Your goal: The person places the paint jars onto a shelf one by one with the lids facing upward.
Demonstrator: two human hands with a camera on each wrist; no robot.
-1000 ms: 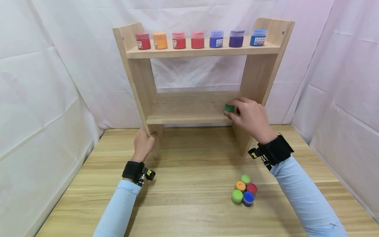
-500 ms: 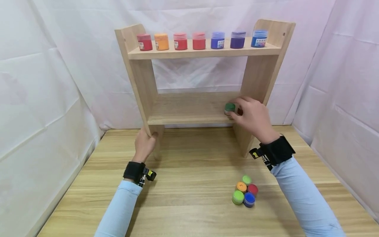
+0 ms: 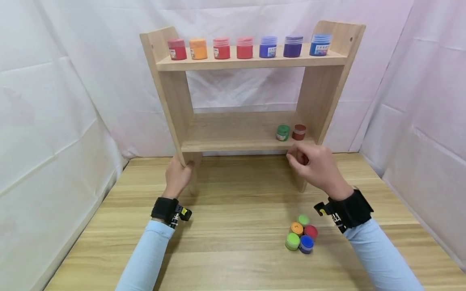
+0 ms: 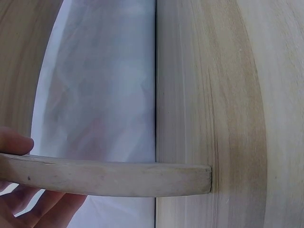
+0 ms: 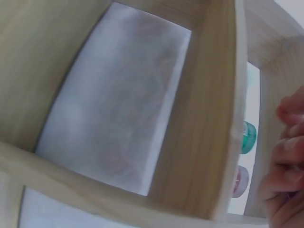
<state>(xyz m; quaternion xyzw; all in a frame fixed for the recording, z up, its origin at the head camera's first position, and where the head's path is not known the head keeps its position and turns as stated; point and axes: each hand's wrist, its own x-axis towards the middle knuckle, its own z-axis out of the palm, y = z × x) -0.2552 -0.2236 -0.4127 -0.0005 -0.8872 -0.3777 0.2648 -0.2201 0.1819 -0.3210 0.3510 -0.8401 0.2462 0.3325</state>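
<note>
In the head view a two-tier wooden shelf [image 3: 251,144] stands on the table. My left hand [image 3: 178,178] grips the lower front edge of its left side panel; in the left wrist view the thumb [image 4: 15,142] lies on one side of the panel and the fingers [image 4: 57,209] on the other. On the lower board, towards the right, a green paint jar [image 3: 282,132] stands beside a dark red-brown paint jar [image 3: 299,132]. Just below and in front of them is my right hand [image 3: 318,167], fingers loosely curled, holding nothing.
Several paint jars line the top board, from a red jar [image 3: 177,49] at left to a blue jar [image 3: 320,44] at right. On the wooden table [image 3: 233,226], small jars cluster near the right forearm, among them a light green jar [image 3: 293,241]. White cloth [image 3: 54,101] surrounds the table.
My right hand has let go of the green jar and moved down and slightly right, off the lower board. The left hand keeps its grip on the side panel.
</note>
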